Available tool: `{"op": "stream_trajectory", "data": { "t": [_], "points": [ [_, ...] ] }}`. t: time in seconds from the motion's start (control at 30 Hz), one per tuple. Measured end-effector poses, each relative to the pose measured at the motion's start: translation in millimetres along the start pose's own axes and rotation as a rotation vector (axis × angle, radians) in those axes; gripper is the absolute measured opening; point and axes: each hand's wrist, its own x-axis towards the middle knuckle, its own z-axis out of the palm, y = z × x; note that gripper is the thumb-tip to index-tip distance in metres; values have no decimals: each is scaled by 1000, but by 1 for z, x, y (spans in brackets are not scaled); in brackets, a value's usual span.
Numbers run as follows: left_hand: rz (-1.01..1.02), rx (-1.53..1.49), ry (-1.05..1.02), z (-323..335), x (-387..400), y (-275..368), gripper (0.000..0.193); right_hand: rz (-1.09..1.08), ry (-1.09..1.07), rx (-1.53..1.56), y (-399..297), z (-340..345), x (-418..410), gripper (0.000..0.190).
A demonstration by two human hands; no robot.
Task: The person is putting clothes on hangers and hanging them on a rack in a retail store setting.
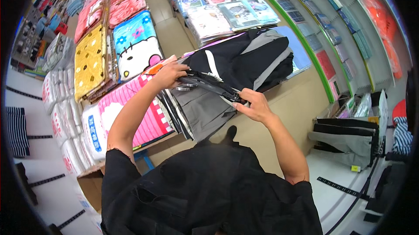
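Observation:
My left hand (170, 74) and my right hand (254, 105) grip opposite ends of a dark waistband (209, 83), which spans the gap between them. It appears to belong to the black garment with grey panels and a white stripe (239, 52), spread out beyond my hands. A shiny metal clip or ring (186, 87) shows beside my left fingers; whether it is part of a hanger is unclear. Folded grey trousers (203, 110) lie under the band, nearest my body. Black and white garment edges (173, 110) show at their left side.
Pink striped folded blankets (131, 114) adjoin on the left, with a blue cartoon blanket (137, 48) and a yellow one (90, 61) beyond. Packaged textiles (209, 22) cover a table ahead. Green-edged shelves (294, 35) stand right, above a box of folded clothes (343, 140).

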Motion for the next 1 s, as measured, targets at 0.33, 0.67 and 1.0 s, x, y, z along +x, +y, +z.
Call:
{"op": "stream_trajectory", "data": {
  "t": [0.33,0.67,1.0],
  "points": [
    [50,135,-46,-60,106,73,30,0,297,137,64,-62,-79,41],
    [55,248,-43,-83,321,258,7,511,683,711,200,-159,-265,56],
    [165,422,-176,-97,554,441,10,787,565,774,300,-204,-441,54]
  ]
}}
